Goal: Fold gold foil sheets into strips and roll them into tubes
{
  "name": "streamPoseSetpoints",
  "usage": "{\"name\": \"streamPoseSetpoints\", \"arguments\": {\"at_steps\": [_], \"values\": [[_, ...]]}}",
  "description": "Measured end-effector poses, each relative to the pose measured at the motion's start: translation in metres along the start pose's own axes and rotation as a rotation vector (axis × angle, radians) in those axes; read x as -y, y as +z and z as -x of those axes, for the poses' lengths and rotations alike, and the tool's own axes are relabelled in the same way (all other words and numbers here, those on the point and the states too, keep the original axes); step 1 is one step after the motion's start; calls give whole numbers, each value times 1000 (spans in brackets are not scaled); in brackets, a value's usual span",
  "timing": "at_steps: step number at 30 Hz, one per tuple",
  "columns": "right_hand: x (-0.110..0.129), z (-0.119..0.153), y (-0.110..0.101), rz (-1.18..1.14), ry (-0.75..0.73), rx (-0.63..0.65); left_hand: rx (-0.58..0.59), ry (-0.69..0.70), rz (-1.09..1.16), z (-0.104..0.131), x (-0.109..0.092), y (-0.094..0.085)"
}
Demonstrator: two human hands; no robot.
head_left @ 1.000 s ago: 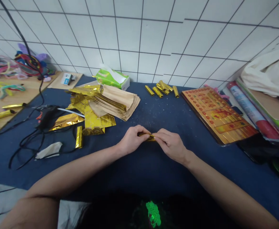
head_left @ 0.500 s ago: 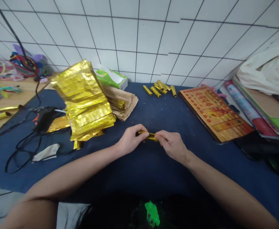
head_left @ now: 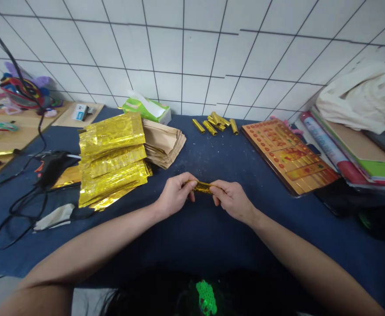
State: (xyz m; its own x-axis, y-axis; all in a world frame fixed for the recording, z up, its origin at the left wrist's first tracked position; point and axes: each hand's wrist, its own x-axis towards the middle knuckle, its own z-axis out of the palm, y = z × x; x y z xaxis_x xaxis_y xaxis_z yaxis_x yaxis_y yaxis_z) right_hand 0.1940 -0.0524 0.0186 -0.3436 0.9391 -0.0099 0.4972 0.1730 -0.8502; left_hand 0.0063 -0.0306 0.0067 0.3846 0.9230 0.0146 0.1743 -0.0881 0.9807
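Between my two hands, low over the dark blue tabletop, is a narrow rolled piece of gold foil paper (head_left: 203, 187). My left hand (head_left: 176, 193) pinches its left end between thumb and fingers. At the other end, my right hand (head_left: 231, 198) grips it the same way. Fingertips cover both ends of the roll. Behind my hands lie several finished-looking gold foil rolls (head_left: 210, 127), close to the wall. To the left, a stack of gold foil sheets (head_left: 113, 158) rests beside a stack of brown paper (head_left: 163, 142).
A black glue gun (head_left: 52, 169) with a looping cable lies left, near a crumpled white cloth (head_left: 55, 217). Behind the stacks stands a green tissue pack (head_left: 146, 109). At right are a printed gold-orange pack (head_left: 289, 156), a red-capped tube (head_left: 335, 149) and a white cloth bag (head_left: 363, 98).
The raised gold foil sheets have dropped flat onto the table at left. My hands still hold the roll, now a little farther left in view; the whole scene has shifted left too.
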Motion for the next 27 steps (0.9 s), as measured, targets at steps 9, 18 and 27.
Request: {"name": "streamPoseSetpoints", "arguments": {"at_steps": [9,18,27], "values": [[6,0,0,-21,53,58,3,107,-263,4,-4,0],[7,-1,1,-242,179,143,-60,196,-441,5,-1,-4],[3,-2,-6,-373,267,315,-56,193,-389,5,-5,-3]]}}
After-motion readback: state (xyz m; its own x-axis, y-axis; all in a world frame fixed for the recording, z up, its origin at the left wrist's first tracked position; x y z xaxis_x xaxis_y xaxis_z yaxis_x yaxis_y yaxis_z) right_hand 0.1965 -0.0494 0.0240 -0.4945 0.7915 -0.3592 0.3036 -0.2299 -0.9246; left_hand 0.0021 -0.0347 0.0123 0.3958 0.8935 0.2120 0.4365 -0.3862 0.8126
